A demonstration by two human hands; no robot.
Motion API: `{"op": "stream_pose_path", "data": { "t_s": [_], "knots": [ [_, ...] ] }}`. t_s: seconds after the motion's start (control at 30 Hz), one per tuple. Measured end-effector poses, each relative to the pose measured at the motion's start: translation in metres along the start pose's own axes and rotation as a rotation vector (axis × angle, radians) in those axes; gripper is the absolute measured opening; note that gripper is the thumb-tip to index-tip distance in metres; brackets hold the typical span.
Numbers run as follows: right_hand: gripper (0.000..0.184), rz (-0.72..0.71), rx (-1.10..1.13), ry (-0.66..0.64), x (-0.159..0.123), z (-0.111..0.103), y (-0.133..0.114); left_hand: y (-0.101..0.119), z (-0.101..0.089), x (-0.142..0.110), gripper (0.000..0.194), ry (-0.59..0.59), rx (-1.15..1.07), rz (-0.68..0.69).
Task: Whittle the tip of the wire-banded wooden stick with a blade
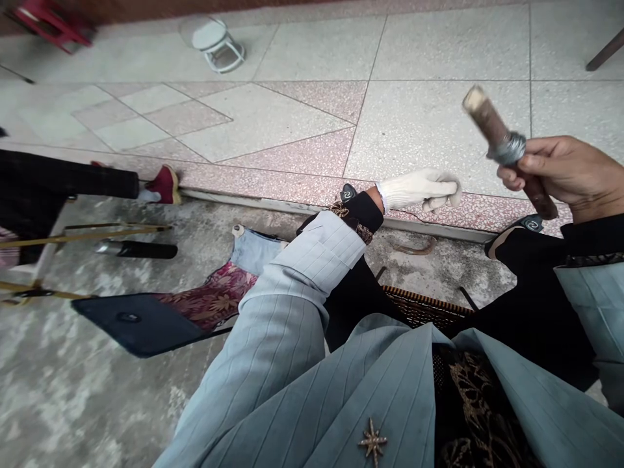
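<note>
My right hand [570, 172] is bare and raised at the right. Its fingers are closed round a short, brown, bark-covered stick [490, 120], tilted, with a pale cut end at the top. A shiny grey band [507, 148] is wound round the stick's middle, close to my thumb. My left hand [419, 188] wears a white knit glove and is held out apart from the stick, over the step edge. Its fingers are curled together; whether anything thin is between them cannot be made out. Below the gloved hand, a curved brown piece [413, 247] lies on the concrete.
Between my legs is a woven basket-like seat [424, 305]. To the left are a folding chair [141, 322] with a patterned cloth, a black cylinder [146, 249], and another person's red shoe [167, 185]. A white stool [217, 42] and a red stool [58, 23] stand on the tiles.
</note>
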State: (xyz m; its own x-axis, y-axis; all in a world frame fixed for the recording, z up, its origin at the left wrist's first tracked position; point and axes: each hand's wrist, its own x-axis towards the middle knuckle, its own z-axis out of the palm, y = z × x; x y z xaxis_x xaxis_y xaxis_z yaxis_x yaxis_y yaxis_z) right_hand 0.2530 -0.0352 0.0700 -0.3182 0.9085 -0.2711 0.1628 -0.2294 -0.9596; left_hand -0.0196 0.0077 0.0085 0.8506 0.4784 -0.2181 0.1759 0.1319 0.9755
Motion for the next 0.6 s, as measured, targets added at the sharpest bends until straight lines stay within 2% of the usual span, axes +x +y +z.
{"op": "stream_pose_path", "data": {
  "t_s": [0.07,0.17,0.23,0.33,0.43,0.47,0.6],
  "knots": [
    [0.05,-0.048,0.129,0.174,0.003,0.003,0.005,-0.002,0.003,0.003,0.039,-0.027,-0.026,-0.006],
    [0.027,-0.019,0.154,0.31,0.011,0.007,0.011,-0.007,0.007,0.009,0.034,-0.067,-0.05,0.005],
    [0.014,0.019,0.087,0.392,0.016,0.009,0.013,-0.011,0.008,0.012,0.03,-0.074,-0.061,0.041],
    [0.012,0.086,-0.197,0.469,0.022,0.012,0.014,-0.014,0.008,0.014,0.026,-0.064,0.004,0.038],
    [0.008,0.185,-0.593,0.435,0.026,0.013,0.015,-0.013,0.008,0.012,0.028,-0.064,0.143,-0.017],
    [0.014,0.204,-0.708,0.401,0.027,0.012,0.017,-0.012,0.008,0.011,0.029,-0.06,0.193,-0.021],
    [0.03,0.234,-0.999,0.151,0.032,0.006,0.027,-0.004,0.005,0.006,0.027,-0.014,0.381,0.034]
  ]
}}
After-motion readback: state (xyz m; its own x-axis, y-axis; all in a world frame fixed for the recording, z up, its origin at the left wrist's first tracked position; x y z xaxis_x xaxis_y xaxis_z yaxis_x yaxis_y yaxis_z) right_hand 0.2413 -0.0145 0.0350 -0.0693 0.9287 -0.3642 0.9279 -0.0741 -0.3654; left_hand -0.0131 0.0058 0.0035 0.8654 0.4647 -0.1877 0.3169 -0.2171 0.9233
